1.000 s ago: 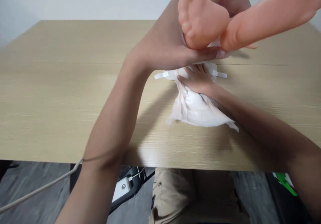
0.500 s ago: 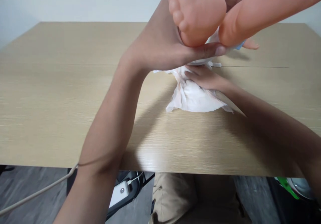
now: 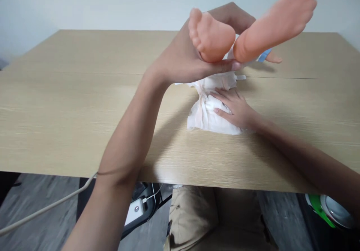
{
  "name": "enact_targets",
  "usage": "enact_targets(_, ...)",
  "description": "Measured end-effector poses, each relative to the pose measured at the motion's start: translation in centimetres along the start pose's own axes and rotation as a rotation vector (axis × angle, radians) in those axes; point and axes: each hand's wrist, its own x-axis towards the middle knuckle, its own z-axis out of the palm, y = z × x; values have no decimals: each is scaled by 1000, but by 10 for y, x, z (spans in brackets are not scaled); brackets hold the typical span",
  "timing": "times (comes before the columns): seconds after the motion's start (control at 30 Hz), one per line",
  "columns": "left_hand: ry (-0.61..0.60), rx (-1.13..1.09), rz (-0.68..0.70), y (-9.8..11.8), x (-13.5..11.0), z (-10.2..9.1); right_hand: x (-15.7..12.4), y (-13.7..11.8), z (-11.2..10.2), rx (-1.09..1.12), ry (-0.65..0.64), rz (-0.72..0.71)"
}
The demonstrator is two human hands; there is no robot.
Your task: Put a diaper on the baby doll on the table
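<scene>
My left hand (image 3: 185, 58) is wrapped round the ankles of a baby doll (image 3: 213, 37), holding both its legs up with the soles toward me. A white diaper (image 3: 212, 120) lies spread on the table beneath the raised legs. On its near part rests my right hand (image 3: 239, 108), palm down with the fingers spread. Behind the legs, the doll's small hand (image 3: 273, 57) shows beside a blue cuff (image 3: 264, 55). The rest of the doll's body is mostly hidden by my left hand and its legs.
The wooden table (image 3: 70, 112) has a thin seam across it and stands against a pale wall. A beige cable (image 3: 50, 208) runs by my left forearm. Below the front edge are a white device (image 3: 134, 211) with a cord and a green-and-white object (image 3: 323, 209).
My right hand has slid toward me over the diaper, its fingers now more visible. The doll's legs sit a little lower and smaller in view, still in my left hand.
</scene>
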Motion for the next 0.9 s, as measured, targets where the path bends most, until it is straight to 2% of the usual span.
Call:
enact_targets(0.13,-6,-22,40,-3,2,1,-4,-3,1,-4,41,-21)
enact_targets(0.23,10,-59,65,-6,2,5,-8,-5,-1,23,125,-34)
enact_targets(0.33,7,-83,14,-2,-1,12,-18,-6,-8,84,262,-41)
enact_targets(0.5,33,-119,-170,10,-14,27,-44,-5,-21,192,578,5)
enact_targets(0.6,27,-142,-170,13,-26,39,-52,-11,-28,167,678,56)
enact_targets(0.7,-1,-113,-131,14,-35,53,-48,-22,-37,126,664,73)
enact_targets(0.8,-33,-101,-87,15,-39,64,-39,-30,-45,85,522,79)
enact_targets(0.9,-34,-82,-62,14,-44,66,-37,-28,-53,0,375,43)
